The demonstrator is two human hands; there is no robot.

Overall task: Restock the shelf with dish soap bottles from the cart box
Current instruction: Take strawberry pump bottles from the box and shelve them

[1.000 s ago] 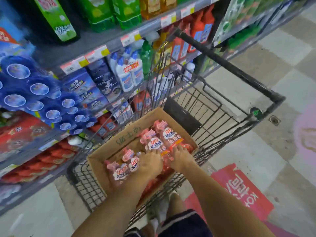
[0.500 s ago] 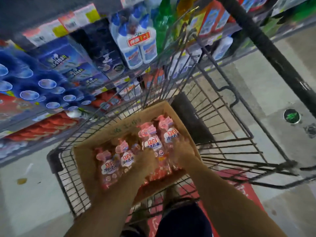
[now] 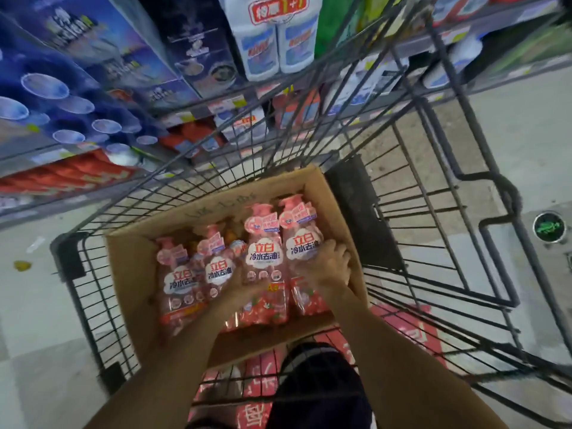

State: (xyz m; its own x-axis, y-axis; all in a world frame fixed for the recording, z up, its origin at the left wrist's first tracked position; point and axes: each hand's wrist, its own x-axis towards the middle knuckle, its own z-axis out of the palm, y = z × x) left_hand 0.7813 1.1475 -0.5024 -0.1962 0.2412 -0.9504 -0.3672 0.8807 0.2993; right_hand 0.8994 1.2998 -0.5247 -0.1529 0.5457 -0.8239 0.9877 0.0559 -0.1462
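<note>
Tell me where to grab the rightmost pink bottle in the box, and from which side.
Grip the rightmost pink bottle round its body, below the white label, coming from above on the near side. It lies on its back, pump pointing away, packed against its neighbour and close to the cardboard box wall, so the sides look tight. The right hand already rests there.

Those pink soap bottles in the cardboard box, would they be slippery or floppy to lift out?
The pink soap bottles look wrapped in glossy film, so probably a bit slick. They appear full, so likely fairly heavy and firm rather than floppy. The right hand and left hand both reach into the cardboard box, which suggests two-handed lifting helps.
</note>
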